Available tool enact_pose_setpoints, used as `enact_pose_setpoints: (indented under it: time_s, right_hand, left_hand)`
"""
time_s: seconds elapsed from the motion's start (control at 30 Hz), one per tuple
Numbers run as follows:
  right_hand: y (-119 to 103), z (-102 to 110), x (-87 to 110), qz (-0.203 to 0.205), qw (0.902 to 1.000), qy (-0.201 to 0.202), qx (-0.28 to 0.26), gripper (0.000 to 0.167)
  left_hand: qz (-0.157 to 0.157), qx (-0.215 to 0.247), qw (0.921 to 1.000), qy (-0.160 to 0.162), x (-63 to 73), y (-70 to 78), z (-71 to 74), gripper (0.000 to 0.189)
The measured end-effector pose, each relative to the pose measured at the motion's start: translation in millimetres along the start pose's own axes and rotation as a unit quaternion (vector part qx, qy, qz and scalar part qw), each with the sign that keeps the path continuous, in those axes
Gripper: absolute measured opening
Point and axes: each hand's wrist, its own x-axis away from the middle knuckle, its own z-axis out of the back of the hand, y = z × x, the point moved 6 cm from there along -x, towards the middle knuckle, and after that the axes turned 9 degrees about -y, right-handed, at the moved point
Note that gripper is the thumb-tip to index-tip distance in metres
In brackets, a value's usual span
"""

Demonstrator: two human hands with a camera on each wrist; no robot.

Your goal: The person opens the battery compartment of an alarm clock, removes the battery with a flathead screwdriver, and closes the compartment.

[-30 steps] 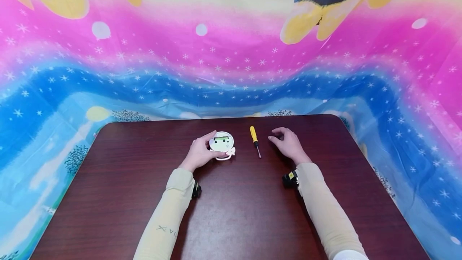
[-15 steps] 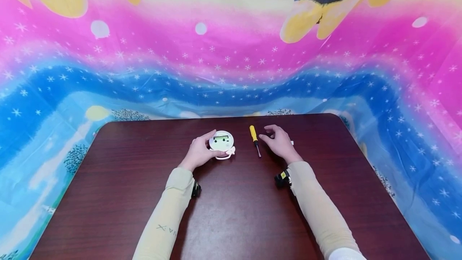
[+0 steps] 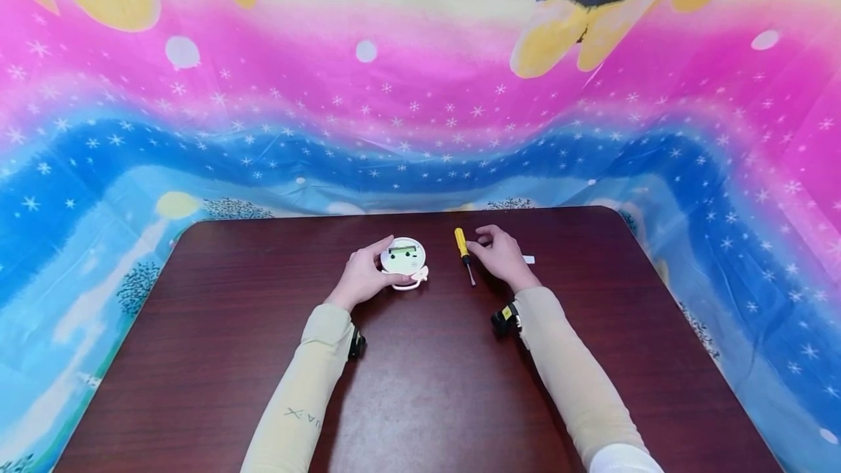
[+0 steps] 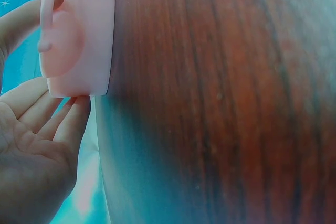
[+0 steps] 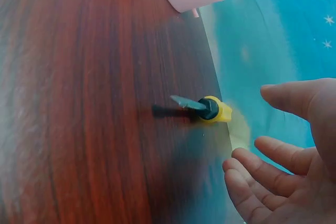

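A round, pale pink-white device (image 3: 403, 258) with a handle rests on the table. Its upper face has a slot-like recess and dark round spots; it resembles the back of a small clock, but I cannot tell its kind. My left hand (image 3: 363, 276) holds it by the rim, thumb on the near side and fingers around the far side. In the left wrist view, its smooth pink side (image 4: 86, 40) shows. A screwdriver (image 3: 463, 255) with a yellow handle lies to its right. My right hand (image 3: 502, 257) hovers beside that handle, thumb and fingers apart, holding nothing.
A small white piece (image 3: 528, 260) lies just right of my right hand, partly hidden by it. The dark brown table (image 3: 420, 378) has its far edge shortly beyond these things. A patterned cloth (image 3: 420, 130) hangs behind and at both sides.
My right hand has moved left, up to the screwdriver, uncovering the small white piece behind it. The left hand and the round device have stayed in place.
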Motion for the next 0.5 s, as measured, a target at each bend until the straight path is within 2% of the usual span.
enact_pose_setpoints:
  time_s: [0.5]
  right_hand:
    - [-17,-10,-21.1,-0.05,0.9976,-0.036,0.032,0.059]
  left_hand:
    - [-0.003,0.012,0.9999,-0.001,-0.1,-0.9,-0.1,0.099]
